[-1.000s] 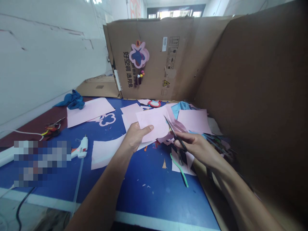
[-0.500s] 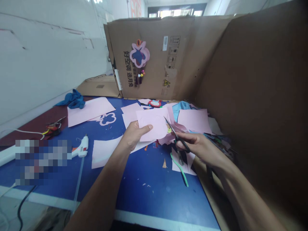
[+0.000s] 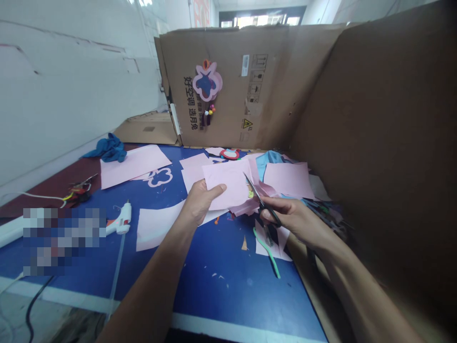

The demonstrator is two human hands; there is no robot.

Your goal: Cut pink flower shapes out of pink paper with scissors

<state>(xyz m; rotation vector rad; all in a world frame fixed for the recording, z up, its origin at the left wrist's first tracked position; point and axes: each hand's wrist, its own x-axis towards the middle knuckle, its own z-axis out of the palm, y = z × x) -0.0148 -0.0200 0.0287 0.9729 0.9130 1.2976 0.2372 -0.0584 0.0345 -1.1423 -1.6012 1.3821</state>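
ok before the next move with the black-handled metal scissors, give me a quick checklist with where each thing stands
1. Pale pink paper sheet gripped by the left hand: ok, thumb on top.
2. Black-handled metal scissors in the right hand: ok, handles held.
3. Left thumb away from the blades: ok, it lies left of the tip.
4. Blades open or closed: cannot tell, too fine to make out.
5. Loose pink paper kept away from the scissors: not ok, pieces crowd round them.
6. White glue gun apart from both hands: ok, it lies off to the left.
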